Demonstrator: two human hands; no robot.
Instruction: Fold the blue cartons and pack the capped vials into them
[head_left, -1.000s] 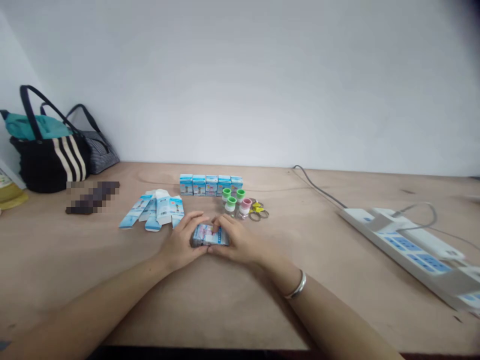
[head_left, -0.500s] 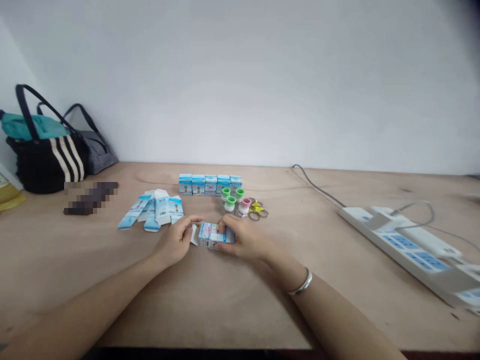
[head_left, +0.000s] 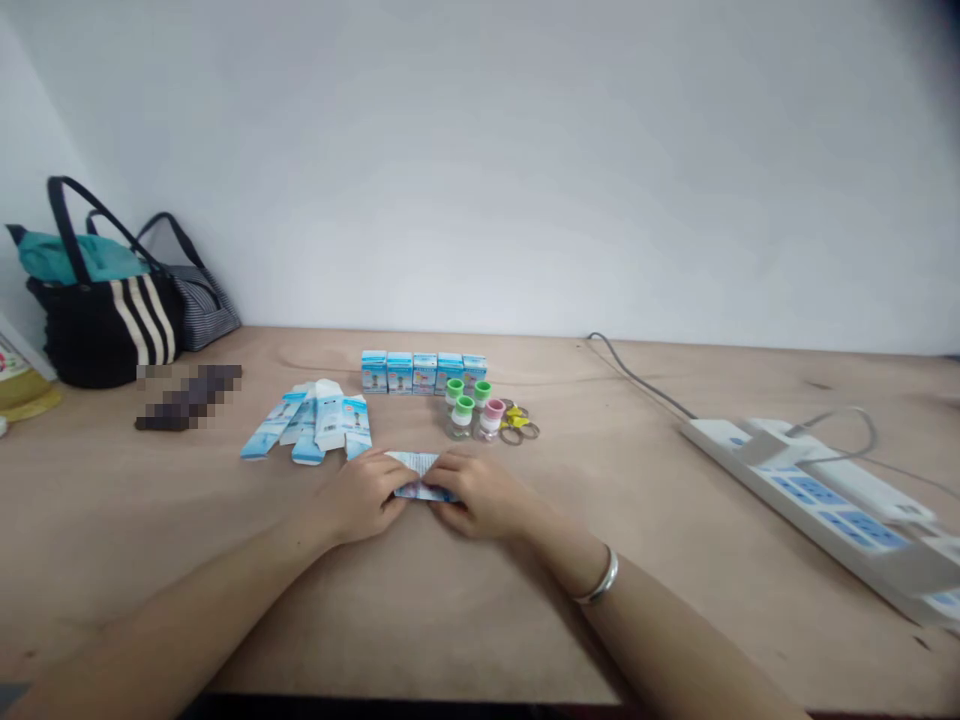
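Between my hands, low over the front middle of the table, is a small blue-and-white cardboard box [head_left: 415, 461]. My left hand [head_left: 365, 494] closes on its left end, and my right hand [head_left: 480, 490] grips its right end. The fingers cover much of it, so the end flaps are hidden. Just beyond stand several small clear bottles [head_left: 462, 415] with green or pink tops. Left of them lies a pile of flattened blue-and-white boxes [head_left: 328, 420]. Behind, a row of upright closed boxes [head_left: 424, 374] stands side by side.
Yellow-handled scissors [head_left: 517, 420] lie right of the bottles. A white power strip [head_left: 799, 495] with cables takes up the right side. A dark pixelated object [head_left: 191, 398] lies at left, near a black striped bag [head_left: 112, 325] and a yellow-liquid bottle [head_left: 26, 390].
The box has turned in my hands and shows another printed side. My left hand has moved from the open end flap to gripping the box's left end.
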